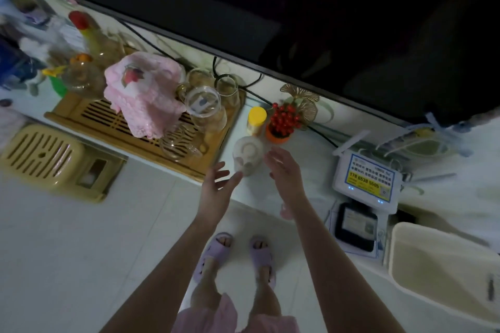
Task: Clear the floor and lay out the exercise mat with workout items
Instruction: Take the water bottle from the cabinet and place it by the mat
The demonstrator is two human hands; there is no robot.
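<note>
Both my arms reach forward over the pale tiled floor toward a low white cabinet top (pixel 273 186). A whitish bottle with a round cap (pixel 247 155) stands near its front edge. My left hand (pixel 216 184) is open, fingers spread, just left of and below the bottle. My right hand (pixel 284 170) is open too, fingers straight, just right of it. Neither hand touches the bottle. No exercise mat is in view.
A wooden tea tray (pixel 130 127) holds glass jars and a pink cloth (pixel 146 89). A yellow-capped bottle (pixel 256 120), a red berry pot (pixel 282 123), a router (pixel 365 178) and a dark TV screen (pixel 324 21) are near. A beige stool (pixel 40 157) and white bin (pixel 446 273) stand on the floor.
</note>
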